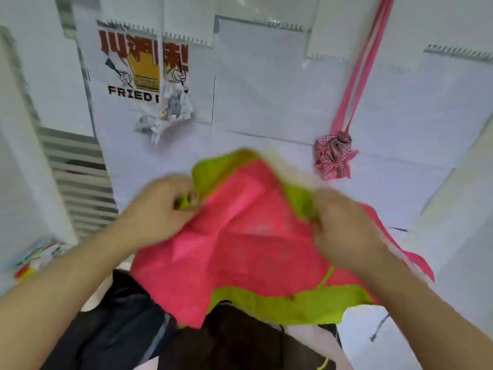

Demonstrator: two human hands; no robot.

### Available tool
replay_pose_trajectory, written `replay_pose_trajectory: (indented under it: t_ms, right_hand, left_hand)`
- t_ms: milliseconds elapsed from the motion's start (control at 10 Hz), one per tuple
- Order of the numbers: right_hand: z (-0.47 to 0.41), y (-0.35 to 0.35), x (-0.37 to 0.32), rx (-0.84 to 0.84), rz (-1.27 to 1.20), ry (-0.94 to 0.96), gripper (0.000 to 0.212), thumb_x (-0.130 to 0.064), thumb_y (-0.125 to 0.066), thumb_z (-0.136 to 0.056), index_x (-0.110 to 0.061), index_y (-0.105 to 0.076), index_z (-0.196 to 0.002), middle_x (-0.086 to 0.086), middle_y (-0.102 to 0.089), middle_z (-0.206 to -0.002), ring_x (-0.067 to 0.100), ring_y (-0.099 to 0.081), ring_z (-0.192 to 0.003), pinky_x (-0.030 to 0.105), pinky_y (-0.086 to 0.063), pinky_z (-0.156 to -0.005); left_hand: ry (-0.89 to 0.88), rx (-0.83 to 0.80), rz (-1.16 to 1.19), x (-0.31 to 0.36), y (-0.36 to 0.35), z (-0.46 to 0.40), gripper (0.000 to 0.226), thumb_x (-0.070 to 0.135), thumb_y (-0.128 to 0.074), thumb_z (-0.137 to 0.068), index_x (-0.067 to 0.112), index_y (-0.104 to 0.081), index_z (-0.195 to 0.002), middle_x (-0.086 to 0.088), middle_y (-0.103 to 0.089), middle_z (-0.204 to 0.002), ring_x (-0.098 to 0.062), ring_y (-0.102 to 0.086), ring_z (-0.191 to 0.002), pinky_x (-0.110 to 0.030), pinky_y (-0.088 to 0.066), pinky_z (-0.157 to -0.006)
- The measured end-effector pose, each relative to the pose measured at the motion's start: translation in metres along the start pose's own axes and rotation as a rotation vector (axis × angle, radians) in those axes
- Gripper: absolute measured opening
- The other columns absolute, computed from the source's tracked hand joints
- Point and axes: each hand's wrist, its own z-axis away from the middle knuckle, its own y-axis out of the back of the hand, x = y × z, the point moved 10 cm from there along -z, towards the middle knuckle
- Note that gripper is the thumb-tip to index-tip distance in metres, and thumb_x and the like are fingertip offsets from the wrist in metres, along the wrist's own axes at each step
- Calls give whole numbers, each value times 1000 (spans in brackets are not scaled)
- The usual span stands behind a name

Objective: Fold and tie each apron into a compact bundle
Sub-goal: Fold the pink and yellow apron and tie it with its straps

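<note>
The fingers of the left hand (160,206) are curled and pinch the lime-green trim at the upper left corner of the pink apron (240,236); the fingers of the right hand (344,225) are curled round the trim at the upper right corner, though motion blur hides how they lie. The apron is held up between the two hands above the near edge of the paper-covered worktop (266,102), its upper edge running left to right and its body hanging toward the person, ending in a wide lime-green hem band (288,305). Its long axis appears to run from the held top edge down to that hem, away-to-near, but the fabric is creased and the judgement is tentative. The step in hand seems to be spreading the apron ahead of a first fold. To do it well, both corners should be kept level and taut, the creases shaken out, and the panel laid flat with the ties free. Farther out, a checked pink bundle (333,158), apparently already tied, and a crumpled white printed bundle (168,110) lie well apart on the worktop.
</note>
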Motion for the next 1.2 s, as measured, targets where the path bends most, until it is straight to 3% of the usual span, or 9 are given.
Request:
replay_pose_trajectory:
  t_ms: [100, 300, 400, 600, 700, 800, 900, 1000, 1200]
  right_hand:
    - [86, -149, 4, -953, 165, -35, 17, -23, -51, -92, -13, -55, -79, 7, -62, -83, 32, -67, -99, 43, -57, -85]
    - [27, -85, 33, -362, -407, -356, 31, -11, -60, -93, -22, -56, -64, -2, -58, -67, 15, -54, -66, 33, -41, -61]
    - [8, -47, 11, -164, -556, -380, 30, -1, -60, -87, -22, -61, -64, -2, -58, -63, 9, -50, -59, 26, -38, -57]
    - [-31, -29, -119, -189, -637, -116, 28, 4, -56, -77, -20, -70, -77, -3, -67, -72, 5, -58, -65, 25, -46, -60]
    - [-40, -29, -158, -154, -663, -49, 26, 0, -64, -79, -26, -65, -75, -9, -64, -71, 5, -58, -68, 26, -45, -63]
    - [-25, -51, -145, -181, -793, -206, 32, -10, -73, -83, -37, -58, -91, -7, -66, -85, 13, -66, -73, 40, -58, -72]
    - [11, -93, -148, -347, -927, -346, 29, -7, -67, -86, -31, -57, -99, 12, -72, -86, 36, -74, -72, 58, -61, -73]
    - [30, -116, -170, -398, -965, -323, 14, -9, -57, -88, -18, -68, -88, 8, -67, -69, 32, -70, -69, 55, -59, -75]
    - [21, -101, -179, -220, -1259, -527, 20, -18, -51, -81, 1, -57, -85, 13, -49, -74, 23, -46, -67, 35, -36, -59]
  left_hand:
    - [198, -843, -262, -118, -144, 106, 45, 72, -59, -83, 28, -65, -77, 13, -66, -74, 0, -61, -67, -34, -58, -72]
    - [341, -568, -24, -134, -80, 73, 53, 49, -69, -93, 10, -58, -59, 5, -57, -54, -5, -55, -50, -23, -42, -54]
    - [346, -562, -209, -140, -49, 59, 40, 47, -77, -84, 19, -58, -62, 3, -63, -60, -5, -57, -55, -24, -42, -54]
    - [87, -513, 363, -17, -38, 34, 71, 54, -89, -75, 45, -51, -134, 28, -60, -126, 13, -56, -118, -15, -45, -100]
    - [-63, -394, 273, 23, -34, 17, 28, 48, -78, -84, 35, -66, -106, 14, -71, -96, 0, -66, -90, -31, -55, -82]
    - [17, -292, 129, 1, -16, 11, 24, 49, -59, -82, 26, -66, -84, 5, -69, -79, -15, -66, -79, -40, -53, -73]
    - [86, -164, 227, -16, 10, 9, 9, 25, -65, -88, 24, -72, -83, 8, -72, -79, -9, -66, -81, -27, -49, -73]
    - [125, -121, 323, -22, 21, 11, 15, 14, -70, -87, 28, -77, -86, 13, -75, -83, -1, -66, -85, -21, -50, -76]
    - [160, 69, -14, -26, 37, 27, 44, 46, -79, -84, 17, -51, -104, -2, -52, -101, -28, -54, -96, -45, -46, -80]
